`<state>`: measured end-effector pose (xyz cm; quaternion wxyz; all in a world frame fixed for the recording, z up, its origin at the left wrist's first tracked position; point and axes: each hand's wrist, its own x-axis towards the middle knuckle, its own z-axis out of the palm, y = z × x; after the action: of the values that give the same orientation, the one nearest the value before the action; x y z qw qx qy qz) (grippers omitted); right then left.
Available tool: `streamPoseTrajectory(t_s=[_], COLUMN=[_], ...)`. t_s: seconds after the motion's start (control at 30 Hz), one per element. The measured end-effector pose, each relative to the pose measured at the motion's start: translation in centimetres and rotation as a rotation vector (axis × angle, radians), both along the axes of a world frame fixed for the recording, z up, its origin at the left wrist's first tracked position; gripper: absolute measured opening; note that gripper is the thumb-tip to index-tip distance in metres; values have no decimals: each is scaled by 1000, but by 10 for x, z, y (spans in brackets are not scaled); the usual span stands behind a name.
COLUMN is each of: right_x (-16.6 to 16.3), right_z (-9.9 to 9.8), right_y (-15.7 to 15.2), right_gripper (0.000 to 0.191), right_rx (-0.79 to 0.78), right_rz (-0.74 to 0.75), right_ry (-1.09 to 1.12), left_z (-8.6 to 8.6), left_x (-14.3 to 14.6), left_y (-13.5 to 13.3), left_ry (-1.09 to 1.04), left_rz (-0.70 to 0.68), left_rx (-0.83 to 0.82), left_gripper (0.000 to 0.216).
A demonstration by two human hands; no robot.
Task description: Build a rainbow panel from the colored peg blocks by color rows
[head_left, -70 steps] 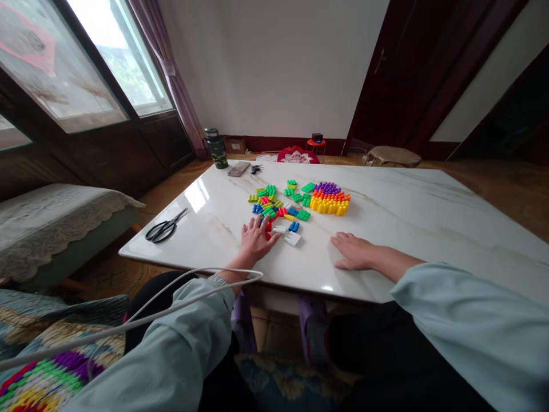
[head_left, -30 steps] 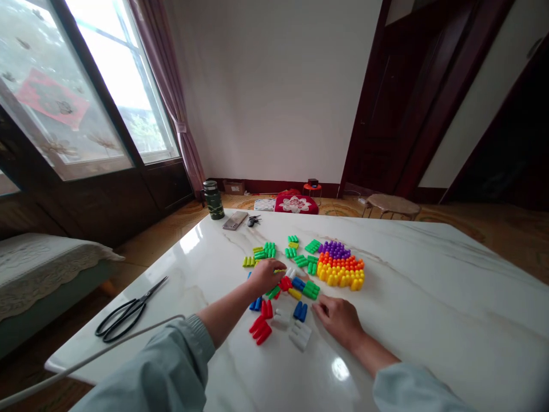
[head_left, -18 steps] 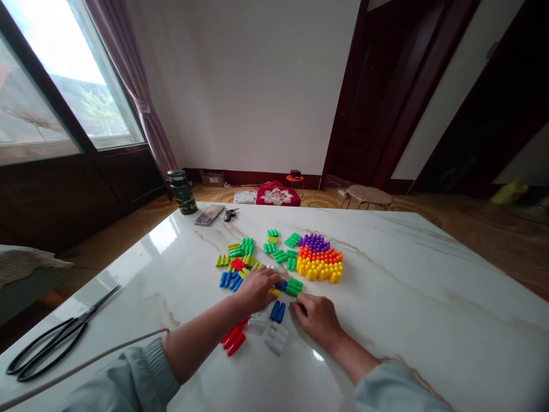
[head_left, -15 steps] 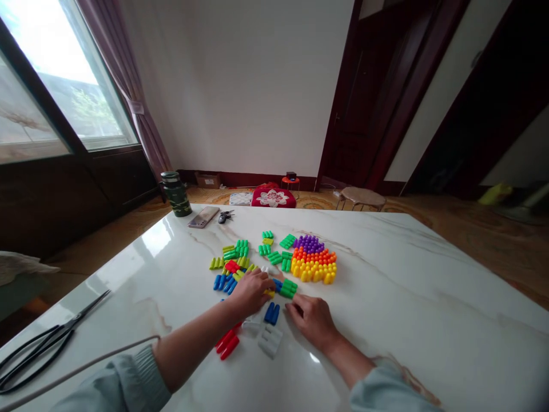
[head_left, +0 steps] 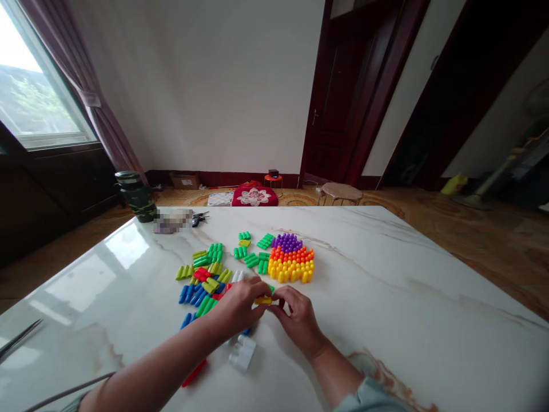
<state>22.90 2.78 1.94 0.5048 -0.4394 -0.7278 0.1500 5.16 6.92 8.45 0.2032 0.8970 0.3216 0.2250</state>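
Observation:
Between my two hands is a small yellow building block (head_left: 262, 300). My left hand (head_left: 240, 303) pinches it from the left, fingers curled over its top. The thumb and fingertips of my right hand (head_left: 300, 320) close on its right end. Just behind the right fingertips shows part of a green block (head_left: 270, 290), mostly hidden. A built stack of peg blocks (head_left: 292, 258), purple, orange and yellow in rows, stands beyond my right hand. Under and beside my left forearm lie loose green blocks (head_left: 206, 305), a white block (head_left: 243, 352) and a red block (head_left: 195, 373).
More loose blocks, blue (head_left: 186, 293), lime (head_left: 185, 272) and green (head_left: 215, 252), spread to the left. At the far left stand a camouflage flask (head_left: 136, 197), a blurred flat item (head_left: 172, 221) and keys (head_left: 199, 218). Scissors (head_left: 21, 337) and a cable (head_left: 71, 390) lie near the left edge.
My hands have come together and the yellow block now sits between their fingertips. The right hand has closed in toward the left. The view has turned to the right.

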Motion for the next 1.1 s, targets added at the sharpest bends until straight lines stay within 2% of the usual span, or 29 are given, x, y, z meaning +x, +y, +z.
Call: streamPoseTrajectory(t_s=[0.1, 0.17, 0.3, 0.37, 0.43, 0.53, 0.67, 0.8, 1.1], right_x=[5, 12, 40, 55, 65, 68, 63, 62, 60], right_z=[6, 11, 15, 11, 6, 0, -1, -1, -1], right_y=[-2, -4, 0, 5, 10, 13, 13, 14, 14], right_gripper=[9, 11, 22, 25, 29, 43, 51, 51, 51], right_rx=[-20, -36, -86, -154, -273, -376, -371, -374, -390], right_rz=[-34, -129, -560, -741, -833, -830, -745, -684, -686], right_ry=[60, 158, 445, 431, 301, 75, -67, -84, -71], left_z=[-3, -8, -18, -21, -20, -14, -4, -1, -7], left_x=[9, 12, 23, 33, 46, 69, 94, 104, 110], left_y=[0, 1, 4, 7, 11, 18, 25, 28, 37], left_ry=[-74, -100, -41, 19, 77, 140, 181, 236, 249], left_rz=[14, 24, -5, -28, -18, 29, 24, -1, 27], left_rx=[-10, -13, -33, -39, -28, -4, 63, 149, 135], left_gripper=[15, 17, 19, 19, 17, 13, 12, 14, 19])
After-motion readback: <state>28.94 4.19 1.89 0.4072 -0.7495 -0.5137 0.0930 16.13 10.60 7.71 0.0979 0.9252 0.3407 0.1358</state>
